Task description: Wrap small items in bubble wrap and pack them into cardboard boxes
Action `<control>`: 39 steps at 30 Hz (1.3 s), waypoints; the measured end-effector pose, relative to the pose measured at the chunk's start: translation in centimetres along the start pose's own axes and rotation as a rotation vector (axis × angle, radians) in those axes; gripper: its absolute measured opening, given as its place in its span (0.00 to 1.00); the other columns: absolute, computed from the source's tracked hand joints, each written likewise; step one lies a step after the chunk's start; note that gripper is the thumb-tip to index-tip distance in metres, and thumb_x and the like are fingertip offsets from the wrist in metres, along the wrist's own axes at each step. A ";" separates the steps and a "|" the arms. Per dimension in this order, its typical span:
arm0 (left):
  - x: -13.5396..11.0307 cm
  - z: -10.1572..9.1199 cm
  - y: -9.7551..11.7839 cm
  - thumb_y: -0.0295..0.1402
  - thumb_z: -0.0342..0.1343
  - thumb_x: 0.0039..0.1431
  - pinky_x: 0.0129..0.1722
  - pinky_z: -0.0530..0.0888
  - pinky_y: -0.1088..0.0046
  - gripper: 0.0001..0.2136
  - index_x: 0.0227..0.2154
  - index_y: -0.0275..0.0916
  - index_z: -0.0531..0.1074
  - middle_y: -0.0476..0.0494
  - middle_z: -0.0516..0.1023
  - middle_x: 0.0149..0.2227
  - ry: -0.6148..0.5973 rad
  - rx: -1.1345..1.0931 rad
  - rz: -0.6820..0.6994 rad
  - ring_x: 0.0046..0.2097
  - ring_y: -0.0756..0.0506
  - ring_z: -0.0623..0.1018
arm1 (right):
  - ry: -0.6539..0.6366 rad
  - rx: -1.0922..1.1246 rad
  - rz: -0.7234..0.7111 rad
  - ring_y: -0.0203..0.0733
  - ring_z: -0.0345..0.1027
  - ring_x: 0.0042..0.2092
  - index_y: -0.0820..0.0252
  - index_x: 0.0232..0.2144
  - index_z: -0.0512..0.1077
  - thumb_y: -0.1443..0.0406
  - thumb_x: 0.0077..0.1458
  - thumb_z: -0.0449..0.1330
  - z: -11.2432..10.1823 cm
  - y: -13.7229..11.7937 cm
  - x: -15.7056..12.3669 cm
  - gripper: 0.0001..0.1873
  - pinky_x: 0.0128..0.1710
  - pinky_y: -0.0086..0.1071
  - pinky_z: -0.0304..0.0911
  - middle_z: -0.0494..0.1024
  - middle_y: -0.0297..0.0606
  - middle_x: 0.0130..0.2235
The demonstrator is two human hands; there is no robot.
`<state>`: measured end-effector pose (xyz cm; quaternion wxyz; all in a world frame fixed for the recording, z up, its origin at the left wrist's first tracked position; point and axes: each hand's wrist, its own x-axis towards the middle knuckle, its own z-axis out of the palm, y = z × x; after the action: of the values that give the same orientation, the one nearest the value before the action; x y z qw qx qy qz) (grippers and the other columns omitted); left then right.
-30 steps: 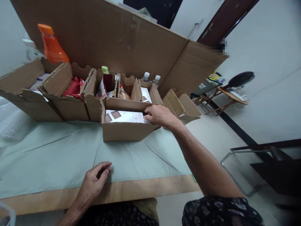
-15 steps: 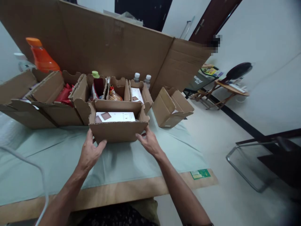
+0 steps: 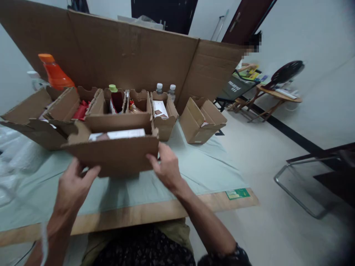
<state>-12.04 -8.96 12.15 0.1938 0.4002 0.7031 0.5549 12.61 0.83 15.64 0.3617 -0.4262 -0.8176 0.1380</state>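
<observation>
An open cardboard box (image 3: 116,157) is held between my two hands above the green cloth, tilted a little. Inside it lies a white carton (image 3: 124,133), only its upper part showing. My left hand (image 3: 73,184) grips the lower left of the box, thumb on the front and fingers partly hidden underneath. At the right end, my right hand (image 3: 166,164) has its thumb on the front face and its fingers around the side. Behind stand several more open boxes in a row, one with red packets (image 3: 81,110), another with a white carton (image 3: 160,109).
A tall cardboard panel (image 3: 133,59) stands behind the row. An orange bottle (image 3: 57,74) rises at the left, near bubble wrap (image 3: 26,155). A divided box (image 3: 201,120) sits at the right of the cloth (image 3: 191,166). A person (image 3: 246,66) is in the background.
My hands have moved the cardboard box left and nearer to me, and it is now tilted. The row of boxes behind stays in place while the view shifts slightly.
</observation>
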 end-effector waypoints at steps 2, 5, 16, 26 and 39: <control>1.8 2.3 2.9 0.40 0.63 0.51 0.43 0.80 0.66 0.16 0.43 0.41 0.74 0.47 0.80 0.38 0.006 -0.040 0.055 0.42 0.41 0.80 | 0.098 0.018 0.024 0.51 0.73 0.47 0.59 0.56 0.71 0.63 0.63 0.58 -1.9 0.7 1.4 0.19 0.46 0.44 0.72 0.80 0.46 0.47; 0.2 5.4 5.0 0.40 0.61 0.54 0.48 0.79 0.66 0.21 0.50 0.39 0.73 0.43 0.81 0.45 -0.163 -0.192 0.143 0.46 0.42 0.81 | 0.257 0.004 0.075 0.48 0.73 0.42 0.55 0.47 0.73 0.62 0.63 0.59 -5.0 2.3 -1.5 0.11 0.39 0.41 0.72 0.79 0.41 0.42; -4.2 2.4 -1.8 0.41 0.64 0.56 0.55 0.76 0.68 0.24 0.54 0.42 0.70 0.43 0.79 0.52 -0.056 -0.154 -0.020 0.50 0.43 0.81 | 0.179 0.074 0.056 0.54 0.72 0.56 0.54 0.58 0.69 0.66 0.67 0.57 0.8 1.9 -8.8 0.18 0.54 0.50 0.71 0.77 0.47 0.53; -4.9 3.9 -4.5 0.47 0.65 0.57 0.64 0.71 0.59 0.31 0.62 0.45 0.67 0.39 0.74 0.61 -0.140 -0.190 -0.108 0.61 0.39 0.76 | -0.061 0.181 0.124 0.60 0.58 0.69 0.51 0.73 0.48 0.51 0.52 0.72 -2.7 8.9 -12.6 0.55 0.66 0.56 0.60 0.62 0.52 0.69; -7.1 10.5 -2.1 0.44 0.59 0.60 0.55 0.77 0.63 0.33 0.67 0.47 0.58 0.37 0.72 0.63 -0.330 -0.163 -0.180 0.59 0.38 0.78 | -0.037 0.369 0.257 0.62 0.62 0.67 0.51 0.74 0.45 0.49 0.41 0.76 -4.8 13.9 -13.1 0.66 0.62 0.54 0.66 0.63 0.51 0.69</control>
<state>-0.92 -8.04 5.73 0.3869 0.4044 0.6476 0.5171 29.20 -1.71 5.33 0.3978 -0.4508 -0.7242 0.3378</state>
